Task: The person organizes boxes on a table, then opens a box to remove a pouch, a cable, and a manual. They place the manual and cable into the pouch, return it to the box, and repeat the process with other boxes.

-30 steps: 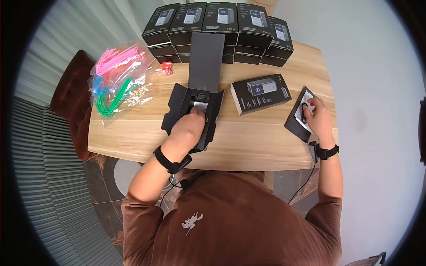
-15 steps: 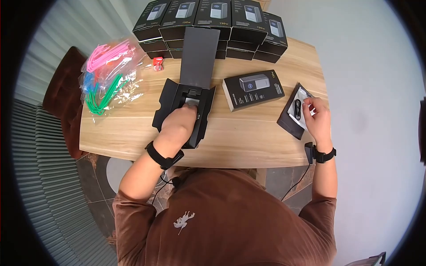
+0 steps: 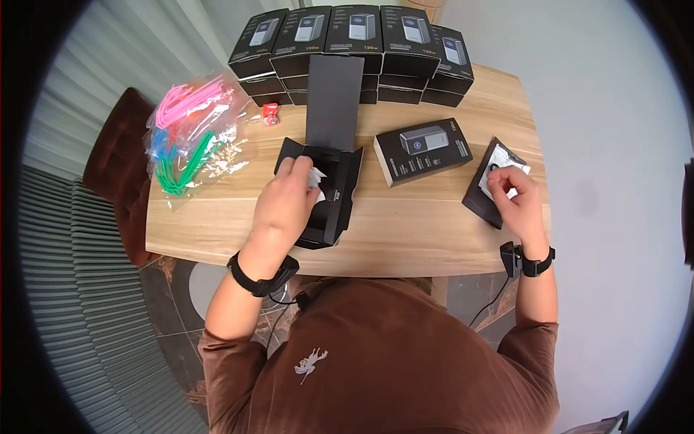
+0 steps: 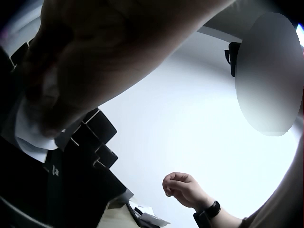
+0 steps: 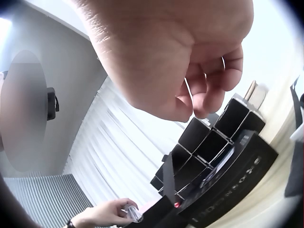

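My left hand (image 3: 282, 206) pinches a crumpled white plastic wrapper (image 3: 316, 186) over the open black box (image 3: 344, 195). The box's tall lid flap (image 3: 334, 105) stands up at the back, its side flaps spread. What the wrapper may contain is hidden by the fingers. At the right, my right hand (image 3: 519, 206) hovers over a flat dark sleeve (image 3: 480, 207) with a white packet (image 3: 501, 155) and a black cable on it. In the right wrist view its fingers (image 5: 209, 102) curl loosely towards the thumb, with nothing between them.
A closed printed box (image 3: 426, 150) lies between the hands. Stacked boxes (image 3: 361, 43) line the back of the table (image 3: 405, 231). At left are clear bags with pink, blue and green strips (image 3: 189, 101), next to a small red-topped item (image 3: 271, 114).
My left hand has come up out of the open box with the white wrapper, moving slightly left. My right hand has left the cable and now hovers above the packet.
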A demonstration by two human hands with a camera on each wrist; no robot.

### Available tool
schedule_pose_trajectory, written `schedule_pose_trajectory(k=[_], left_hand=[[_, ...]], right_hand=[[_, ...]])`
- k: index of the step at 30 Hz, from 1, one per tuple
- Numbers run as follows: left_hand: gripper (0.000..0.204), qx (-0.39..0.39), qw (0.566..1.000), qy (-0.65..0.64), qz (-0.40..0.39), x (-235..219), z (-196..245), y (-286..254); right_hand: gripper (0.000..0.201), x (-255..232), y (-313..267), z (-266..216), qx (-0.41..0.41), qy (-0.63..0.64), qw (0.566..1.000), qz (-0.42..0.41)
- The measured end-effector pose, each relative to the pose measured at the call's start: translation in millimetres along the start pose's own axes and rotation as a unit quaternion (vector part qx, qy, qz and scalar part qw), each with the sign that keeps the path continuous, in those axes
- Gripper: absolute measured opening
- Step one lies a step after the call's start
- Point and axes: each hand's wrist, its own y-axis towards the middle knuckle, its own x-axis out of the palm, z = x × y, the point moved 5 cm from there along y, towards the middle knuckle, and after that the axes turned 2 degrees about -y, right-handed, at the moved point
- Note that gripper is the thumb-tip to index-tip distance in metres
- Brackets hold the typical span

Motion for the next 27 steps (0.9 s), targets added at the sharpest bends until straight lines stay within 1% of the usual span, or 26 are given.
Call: schedule_pose_trajectory(k=[1,4,5,6,7,8,9,10,11,12,14,15,18,19,21,22,23,24,26,27], left_hand=[[0.043,0.033,0.999,-0.014,0.038,-10,1,0],[0.047,-0.004,0.997,-0.075,0.027,-35,2,-3],[0.049,0.005,0.996,-0.087,0.019,-43,7,-5],[0.048,-0.005,0.980,-0.198,0.002,-45,9,-9],[0.048,-0.016,0.951,-0.308,-0.018,-44,13,-13],[0.047,-0.028,0.909,-0.414,-0.042,-42,20,-17],[0.048,0.036,0.810,-0.573,-0.121,-41,52,-20],[0.050,0.044,0.762,-0.623,-0.170,-38,61,-22],[0.049,0.041,0.717,-0.669,-0.192,-30,66,-21],[0.048,0.036,0.668,-0.712,-0.214,-20,70,-21],[0.047,0.025,0.642,-0.741,-0.197,0,70,-20],[0.047,0.017,0.629,-0.754,-0.187,6,71,-21],[0.047,0.014,0.656,-0.731,-0.186,12,89,-21],[0.048,0.021,0.651,-0.732,-0.200,19,90,-22],[0.050,0.009,0.664,-0.720,-0.201,25,96,-23],[0.051,0.004,0.670,-0.714,-0.203,28,101,-24],[0.053,-0.008,0.689,-0.692,-0.215,30,103,-26],[0.053,-0.001,0.728,-0.652,-0.210,30,106,-27],[0.052,0.025,0.794,-0.570,-0.209,33,114,-26],[0.047,0.051,0.819,-0.541,-0.183,37,118,-24]], right_hand=[[0.002,5,-2,-5,0.002,0.026,0.999,-0.019],[0.005,23,-10,-21,0.027,0.106,0.990,-0.088],[0.008,28,-12,-33,0.025,0.133,0.984,-0.115],[0.013,34,-14,-45,-0.006,0.141,0.981,-0.134],[0.018,41,-15,-58,-0.036,0.148,0.977,-0.153],[0.025,50,-10,-84,-0.068,0.178,0.969,-0.159],[0.032,55,-7,-108,-0.095,0.204,0.962,-0.158],[0.045,63,-4,-116,-0.114,0.245,0.948,-0.168],[0.053,69,-3,-122,-0.112,0.268,0.938,-0.191],[0.055,73,-7,-126,-0.103,0.304,0.924,-0.207],[0.058,81,-12,-131,-0.089,0.378,0.890,-0.239],[0.060,79,-12,-132,-0.133,0.328,0.911,-0.213],[0.054,82,-13,-120,-0.143,0.309,0.929,-0.143],[0.047,80,-14,-116,-0.139,0.300,0.937,-0.109],[0.034,75,-15,-109,-0.130,0.278,0.951,-0.039],[0.030,71,-17,-106,-0.129,0.255,0.958,-0.021],[0.026,66,-19,-102,-0.126,0.230,0.965,-0.003],[0.021,58,-22,-99,-0.121,0.201,0.972,0.017],[0.018,42,-28,-100,-0.110,0.174,0.978,0.044],[0.016,33,-32,-99,-0.103,0.158,0.980,0.060]])
